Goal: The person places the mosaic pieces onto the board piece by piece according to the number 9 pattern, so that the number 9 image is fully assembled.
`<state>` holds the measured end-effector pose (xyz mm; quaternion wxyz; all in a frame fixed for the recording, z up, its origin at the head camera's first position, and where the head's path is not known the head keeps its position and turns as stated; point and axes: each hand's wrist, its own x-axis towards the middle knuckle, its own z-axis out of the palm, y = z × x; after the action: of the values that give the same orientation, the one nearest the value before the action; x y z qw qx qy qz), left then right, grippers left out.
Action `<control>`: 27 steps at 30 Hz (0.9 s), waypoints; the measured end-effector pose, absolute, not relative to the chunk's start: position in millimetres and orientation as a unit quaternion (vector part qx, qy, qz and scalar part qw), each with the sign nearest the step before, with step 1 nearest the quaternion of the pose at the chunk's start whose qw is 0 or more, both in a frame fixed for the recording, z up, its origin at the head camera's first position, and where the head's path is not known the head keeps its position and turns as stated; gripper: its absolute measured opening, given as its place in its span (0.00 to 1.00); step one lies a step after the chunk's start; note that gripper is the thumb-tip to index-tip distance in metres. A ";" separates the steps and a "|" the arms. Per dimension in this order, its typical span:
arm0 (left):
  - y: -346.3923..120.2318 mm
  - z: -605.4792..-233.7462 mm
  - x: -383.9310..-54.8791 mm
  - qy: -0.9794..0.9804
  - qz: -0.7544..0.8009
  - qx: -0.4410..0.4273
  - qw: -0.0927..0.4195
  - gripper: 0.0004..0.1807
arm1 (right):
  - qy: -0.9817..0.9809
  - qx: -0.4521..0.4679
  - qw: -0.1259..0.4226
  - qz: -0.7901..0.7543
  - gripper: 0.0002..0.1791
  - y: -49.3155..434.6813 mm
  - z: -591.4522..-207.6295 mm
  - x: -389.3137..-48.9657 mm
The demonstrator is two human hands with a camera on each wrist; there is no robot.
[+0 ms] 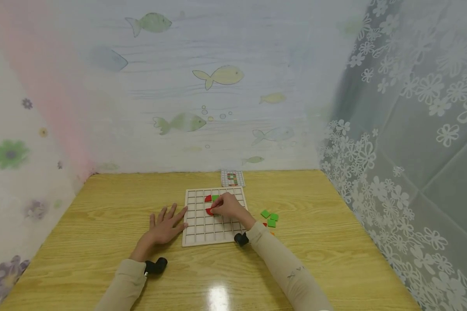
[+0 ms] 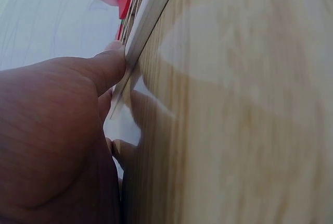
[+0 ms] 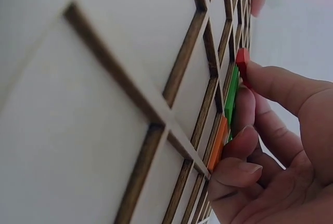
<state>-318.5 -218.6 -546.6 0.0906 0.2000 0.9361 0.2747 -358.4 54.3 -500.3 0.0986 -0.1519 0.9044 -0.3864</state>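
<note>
Over the grid board [image 1: 199, 229], right hand [image 1: 229, 206] pinches red piece [image 1: 209, 211] near board's middle, fingers pointing left; left hand [image 1: 165, 229] lies spread on surface [image 1: 202, 276], thumb touching board's left edge.

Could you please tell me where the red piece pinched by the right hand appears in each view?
Head: the red piece is below and slightly left of centre, at the fingertips of the right hand.
Left wrist: the red piece is near the top edge, left of centre.
Right wrist: the red piece is right of centre, in the upper half.
Shared landmark: the gridded board.
</note>
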 end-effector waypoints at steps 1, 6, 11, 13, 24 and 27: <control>-218.6 -546.8 -318.4 0.937 0.273 0.201 0.091 0.39 | 0.904 -0.152 0.100 -0.387 0.05 54.2 -500.1 -358.5; -218.1 -543.6 -317.2 0.938 0.265 0.202 0.097 0.40 | 0.905 -0.149 0.105 -0.384 0.05 53.9 -501.4 -360.3; -218.5 -538.7 -315.7 0.934 0.275 0.204 0.099 0.40 | 0.905 -0.144 0.114 -0.385 0.05 55.0 -505.2 -364.1; -218.2 -538.3 -315.2 0.935 0.273 0.205 0.101 0.40 | 0.904 -0.143 0.116 -0.385 0.05 55.5 -506.4 -365.6; -217.7 -542.1 -318.4 0.939 0.264 0.199 0.097 0.39 | 0.899 -0.142 0.125 -0.396 0.06 59.1 -510.4 -368.6; -218.0 -547.5 -320.9 0.941 0.259 0.196 0.094 0.40 | 0.893 -0.141 0.127 -0.407 0.06 60.0 -511.0 -368.3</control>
<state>-320.9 -218.0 -547.5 0.0943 0.1961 0.9412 0.2585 -368.3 60.0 -511.0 0.1274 -0.1405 0.8934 -0.4073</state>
